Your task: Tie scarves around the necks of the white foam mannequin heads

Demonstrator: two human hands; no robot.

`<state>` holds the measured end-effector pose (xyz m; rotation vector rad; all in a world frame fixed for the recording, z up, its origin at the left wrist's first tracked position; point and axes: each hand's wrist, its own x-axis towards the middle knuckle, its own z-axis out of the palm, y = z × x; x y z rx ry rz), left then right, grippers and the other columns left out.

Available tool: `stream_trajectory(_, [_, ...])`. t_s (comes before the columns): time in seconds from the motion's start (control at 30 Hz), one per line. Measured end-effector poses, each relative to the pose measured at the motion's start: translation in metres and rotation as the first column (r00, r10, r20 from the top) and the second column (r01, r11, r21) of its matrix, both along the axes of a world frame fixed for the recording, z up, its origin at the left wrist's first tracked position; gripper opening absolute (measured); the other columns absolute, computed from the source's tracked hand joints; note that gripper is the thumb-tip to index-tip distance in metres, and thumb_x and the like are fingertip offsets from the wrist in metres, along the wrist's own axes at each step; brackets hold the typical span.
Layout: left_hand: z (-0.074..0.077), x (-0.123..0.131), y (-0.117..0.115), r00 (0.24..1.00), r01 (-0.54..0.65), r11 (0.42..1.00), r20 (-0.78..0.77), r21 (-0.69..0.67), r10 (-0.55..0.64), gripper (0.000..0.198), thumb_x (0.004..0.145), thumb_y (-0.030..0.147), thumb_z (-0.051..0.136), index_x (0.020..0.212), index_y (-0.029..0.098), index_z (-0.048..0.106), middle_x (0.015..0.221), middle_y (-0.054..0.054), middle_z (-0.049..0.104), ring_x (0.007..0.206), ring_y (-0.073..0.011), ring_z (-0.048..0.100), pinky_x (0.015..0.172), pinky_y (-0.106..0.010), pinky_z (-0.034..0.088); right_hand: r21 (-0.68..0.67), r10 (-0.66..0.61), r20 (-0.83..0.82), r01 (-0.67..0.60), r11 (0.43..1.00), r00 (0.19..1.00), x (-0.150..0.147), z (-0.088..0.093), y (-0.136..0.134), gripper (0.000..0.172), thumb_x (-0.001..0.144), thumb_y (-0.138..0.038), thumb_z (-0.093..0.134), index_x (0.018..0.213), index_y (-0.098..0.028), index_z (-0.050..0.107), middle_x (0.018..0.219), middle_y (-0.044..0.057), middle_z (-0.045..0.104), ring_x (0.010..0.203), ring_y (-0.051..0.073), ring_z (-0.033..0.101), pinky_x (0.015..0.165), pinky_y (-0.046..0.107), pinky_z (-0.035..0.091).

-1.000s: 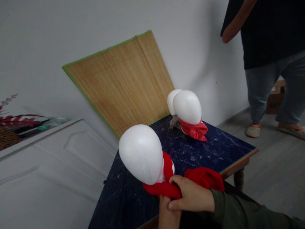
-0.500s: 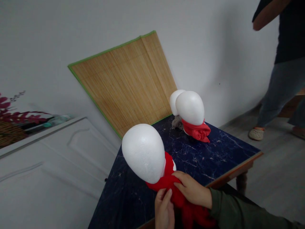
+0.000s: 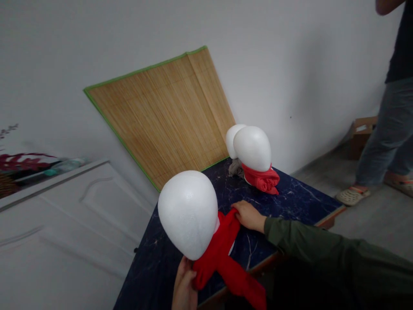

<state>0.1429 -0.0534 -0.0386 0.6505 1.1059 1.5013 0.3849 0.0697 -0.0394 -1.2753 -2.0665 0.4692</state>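
Note:
A white foam mannequin head [image 3: 188, 214] stands near the front of the dark blue marbled table [image 3: 167, 258]. Around its neck goes a red scarf [image 3: 222, 254], one end hanging over the table's front edge. My right hand [image 3: 250, 216] pinches the scarf on the right side of the neck. On the left, just under the head, my left hand [image 3: 185, 284] has its fingers closed on the scarf's lower left edge; part of those fingers is hidden.
Farther back stand two more foam heads, one with a knotted coral-red scarf [image 3: 263, 178], the other with a grey cloth [image 3: 236, 168]. A bamboo mat [image 3: 161, 112] leans on the wall. White cabinet [image 3: 80, 228] at left; a person [image 3: 383, 133] stands at right by a cardboard box [image 3: 363, 131].
My hands have moved apart: the right went up to the scarf's far side, the left shifted left under the head. The scarf is spread wider. The person moved right.

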Motion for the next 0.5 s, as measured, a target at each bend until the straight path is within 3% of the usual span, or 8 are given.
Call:
stream_trajectory(0.13, [-0.001, 0.029, -0.003, 0.996, -0.007, 1.000, -0.085, 0.029, 0.009, 0.062, 0.057, 0.013, 0.060, 0.116, 0.025, 0.047, 0.108, -0.002, 0.060, 0.098, -0.0210, 0.056, 0.082, -0.030, 0.046, -0.061, 0.131, -0.075, -0.135, 0.989, 0.989, -0.031, -0.007, -0.016, 0.024, 0.074, -0.009, 0.040, 0.088, -0.015, 0.059, 0.090, 0.008, 0.062, 0.088, 0.019, 0.053, 0.083, 0.029, 0.035])
stream_trajectory(0.23, [0.002, 0.053, -0.009, 0.997, 0.020, 0.998, -0.072, 0.062, -0.015, 0.064, 0.060, 0.015, 0.059, 0.120, 0.027, 0.043, 0.114, -0.002, 0.057, 0.103, -0.0207, 0.053, 0.087, -0.031, 0.043, -0.043, 0.103, -0.197, -0.114, 0.993, 0.975, -0.027, -0.004, -0.021, 0.025, 0.076, -0.009, 0.036, 0.085, -0.015, 0.059, 0.087, 0.008, 0.063, 0.084, 0.019, 0.055, 0.080, 0.028, 0.038])
stream_trajectory(0.37, [0.009, 0.095, -0.014, 0.981, 0.192, 0.970, -0.063, 0.148, -0.184, 0.067, 0.065, 0.013, 0.055, 0.127, 0.026, 0.034, 0.124, -0.003, 0.049, 0.114, -0.0193, 0.044, 0.096, -0.029, 0.035, -0.017, 0.020, -0.378, -0.028, 0.999, 0.925, 0.017, 0.005, -0.019, 0.026, 0.077, -0.014, 0.035, 0.084, -0.016, 0.060, 0.089, 0.007, 0.063, 0.085, 0.020, 0.055, 0.080, 0.030, 0.040])
stream_trajectory(0.5, [0.019, 0.151, -0.007, 0.896, 0.441, 0.860, -0.070, 0.257, -0.438, 0.076, 0.064, 0.005, 0.048, 0.133, 0.023, 0.021, 0.129, -0.005, 0.043, 0.118, -0.0191, 0.039, 0.100, -0.031, 0.030, -0.061, -0.065, -0.484, 0.041, 0.997, 0.872, 0.084, 0.000, -0.014, 0.026, 0.078, -0.026, 0.039, 0.089, -0.014, 0.060, 0.092, 0.008, 0.063, 0.084, 0.023, 0.055, 0.080, 0.036, 0.042])
